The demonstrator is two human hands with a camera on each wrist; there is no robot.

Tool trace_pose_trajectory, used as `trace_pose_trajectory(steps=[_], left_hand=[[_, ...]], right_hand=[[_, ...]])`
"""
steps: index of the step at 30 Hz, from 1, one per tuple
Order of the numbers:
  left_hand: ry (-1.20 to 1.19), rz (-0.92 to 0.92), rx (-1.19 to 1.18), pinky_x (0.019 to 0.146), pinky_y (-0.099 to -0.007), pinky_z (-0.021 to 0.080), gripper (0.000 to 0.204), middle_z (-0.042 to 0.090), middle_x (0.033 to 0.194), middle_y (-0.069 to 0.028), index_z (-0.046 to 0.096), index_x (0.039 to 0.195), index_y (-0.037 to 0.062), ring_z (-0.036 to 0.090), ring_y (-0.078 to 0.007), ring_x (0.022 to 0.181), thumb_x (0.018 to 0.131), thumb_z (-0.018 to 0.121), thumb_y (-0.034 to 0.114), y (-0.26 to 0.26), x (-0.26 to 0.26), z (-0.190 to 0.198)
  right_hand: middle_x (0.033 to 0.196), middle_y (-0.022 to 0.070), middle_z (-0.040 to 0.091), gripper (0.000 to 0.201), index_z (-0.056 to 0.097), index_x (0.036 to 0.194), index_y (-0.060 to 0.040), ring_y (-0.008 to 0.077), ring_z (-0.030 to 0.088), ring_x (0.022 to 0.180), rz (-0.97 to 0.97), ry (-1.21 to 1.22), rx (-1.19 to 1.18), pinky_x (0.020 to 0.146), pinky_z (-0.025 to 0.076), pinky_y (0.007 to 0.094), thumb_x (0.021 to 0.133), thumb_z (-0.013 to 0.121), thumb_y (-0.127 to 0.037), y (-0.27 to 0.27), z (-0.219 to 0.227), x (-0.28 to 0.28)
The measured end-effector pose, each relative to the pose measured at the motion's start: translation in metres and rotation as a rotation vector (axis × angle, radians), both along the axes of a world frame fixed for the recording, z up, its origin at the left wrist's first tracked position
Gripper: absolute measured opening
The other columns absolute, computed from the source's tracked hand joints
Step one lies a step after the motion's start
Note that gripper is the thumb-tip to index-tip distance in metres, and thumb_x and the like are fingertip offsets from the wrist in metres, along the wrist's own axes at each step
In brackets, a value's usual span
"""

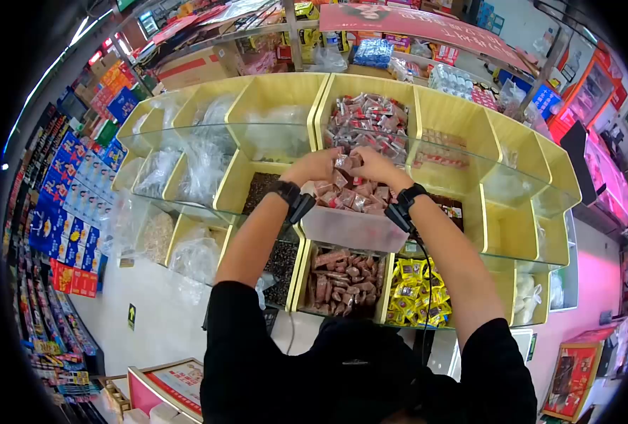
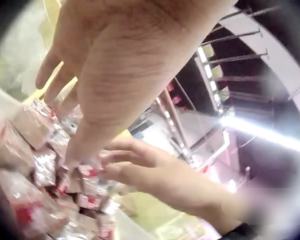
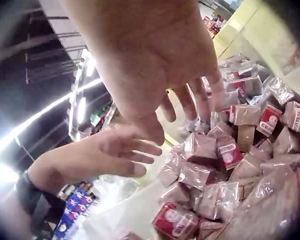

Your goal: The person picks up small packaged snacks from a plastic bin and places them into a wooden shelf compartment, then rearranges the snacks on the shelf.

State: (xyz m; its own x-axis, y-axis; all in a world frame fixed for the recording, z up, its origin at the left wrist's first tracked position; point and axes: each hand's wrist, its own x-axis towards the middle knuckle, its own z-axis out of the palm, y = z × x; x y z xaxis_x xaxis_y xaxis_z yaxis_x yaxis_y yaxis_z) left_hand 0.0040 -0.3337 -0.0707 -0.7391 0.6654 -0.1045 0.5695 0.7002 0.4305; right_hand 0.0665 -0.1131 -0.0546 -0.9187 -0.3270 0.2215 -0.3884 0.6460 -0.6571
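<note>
Brown blocks of snack in clear wrappers with red labels [image 1: 362, 198] are heaped in a pale translucent tub [image 1: 353, 230] in the middle of the shelf. Over the heap's back part, my left hand [image 1: 312, 168] reaches in from the left, its fingers extended, thumb pointing down at the packs in the left wrist view. Opposite it is my right hand [image 1: 381, 169], its loosely straight fingers [image 3: 197, 97] just over the wrapped blocks. The palms roughly face each other, and nothing shows gripped in either one. Each wrist wears a black strap.
A glass divider [image 1: 427, 145] runs along the yellow bins. Behind it lie more red-labelled packs [image 1: 370, 113]. Nearer me are bins of brown wrapped sticks [image 1: 345, 283] and yellow packets [image 1: 420, 290]. Plastic bags [image 1: 204, 166] fill bins on the left; a cable hangs from the right wrist.
</note>
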Motion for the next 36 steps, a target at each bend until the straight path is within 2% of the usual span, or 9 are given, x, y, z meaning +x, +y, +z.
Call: trace_pose_trajectory(steps=[3,4,7,10,12,24,31,35,36], left_hand=[[0.092,-0.166,-0.170,0.092,-0.0452,0.051,0.085,0.056,0.127,-0.0198,0.053,0.138,0.0202,0.060,-0.0390,0.110,0.061,0.085,0.033,-0.010,-0.004,-0.009],[-0.007,-0.134,-0.147,0.095,-0.0489,0.050,0.085,0.048,0.133,-0.0225,0.056,0.134,0.0186,0.057,-0.0415,0.114,0.057,0.088,0.034,-0.006,-0.009,-0.007],[-0.023,-0.115,-0.185,0.096,-0.0463,0.050,0.091,0.053,0.127,-0.0240,0.052,0.136,0.0199,0.052,-0.0405,0.118,0.054,0.088,0.035,-0.005,0.008,0.030],[0.052,-0.085,-0.223,0.093,-0.0477,0.051,0.092,0.052,0.123,-0.0254,0.050,0.135,0.0153,0.057,-0.0435,0.110,0.054,0.089,0.034,-0.008,-0.002,0.007],[0.095,-0.108,-0.214,0.089,-0.0477,0.053,0.097,0.052,0.122,-0.0259,0.045,0.136,0.0128,0.060,-0.0452,0.103,0.051,0.088,0.030,-0.008,-0.003,0.008],[-0.022,-0.020,-0.133,0.090,-0.0473,0.052,0.091,0.043,0.137,-0.0302,0.046,0.136,0.0084,0.060,-0.0454,0.108,0.054,0.086,0.023,-0.015,0.004,-0.008],[0.410,-0.201,-0.354,0.085,-0.0467,0.052,0.072,0.068,0.102,-0.0178,0.052,0.126,0.0037,0.063,-0.0427,0.101,0.063,0.082,0.023,-0.004,0.024,0.014],[0.028,-0.138,-0.221,0.083,-0.0489,0.052,0.074,0.069,0.102,-0.0225,0.050,0.129,0.0081,0.068,-0.0375,0.098,0.065,0.083,0.024,0.001,0.015,0.003],[-0.039,-0.092,-0.186,0.085,-0.0457,0.052,0.077,0.069,0.103,-0.0226,0.050,0.133,0.0088,0.067,-0.0356,0.101,0.065,0.083,0.026,0.001,0.021,0.017]], right_hand=[[0.125,0.0223,0.057,0.081,0.053,0.128,-0.0037,0.0394,0.057,0.115,-0.008,-0.040,0.308,0.096,0.047,0.0452,0.064,0.083,-0.041,-0.009,-0.024,-0.019],[0.141,0.0264,0.043,0.099,0.039,0.143,-0.0018,0.0409,0.042,0.134,0.058,-0.141,0.384,0.109,0.039,0.0425,0.063,0.086,-0.037,-0.012,-0.037,-0.033],[0.139,0.0277,0.043,0.104,0.037,0.142,0.0002,0.0417,0.041,0.133,0.152,-0.200,0.555,0.108,0.040,0.0432,0.058,0.088,-0.034,-0.034,-0.017,-0.029],[0.131,0.0259,0.049,0.101,0.039,0.139,-0.0007,0.0416,0.043,0.128,0.087,-0.174,0.703,0.104,0.043,0.0450,0.056,0.088,-0.030,-0.064,0.002,-0.030],[0.125,0.0225,0.052,0.102,0.040,0.138,-0.0021,0.0411,0.045,0.125,0.023,-0.113,0.508,0.100,0.045,0.0470,0.054,0.089,-0.030,-0.045,-0.049,-0.046],[0.124,0.0222,0.056,0.093,0.047,0.129,-0.0037,0.0411,0.056,0.117,-0.082,-0.080,0.506,0.093,0.050,0.0475,0.053,0.088,-0.037,-0.053,-0.038,-0.038],[0.124,0.0240,0.059,0.084,0.050,0.127,-0.0019,0.0403,0.058,0.116,0.018,-0.277,0.384,0.093,0.049,0.0443,0.060,0.083,-0.040,-0.025,-0.021,-0.040],[0.113,0.0135,0.064,0.073,0.051,0.130,0.0013,0.0261,0.063,0.103,0.099,-0.522,0.051,0.091,0.049,0.0368,0.072,0.077,-0.035,0.012,-0.019,-0.038],[0.125,0.0107,0.057,0.066,0.047,0.137,-0.0024,0.0208,0.057,0.111,0.145,-0.656,0.023,0.093,0.047,0.0326,0.078,0.070,-0.023,0.019,-0.009,-0.033]])
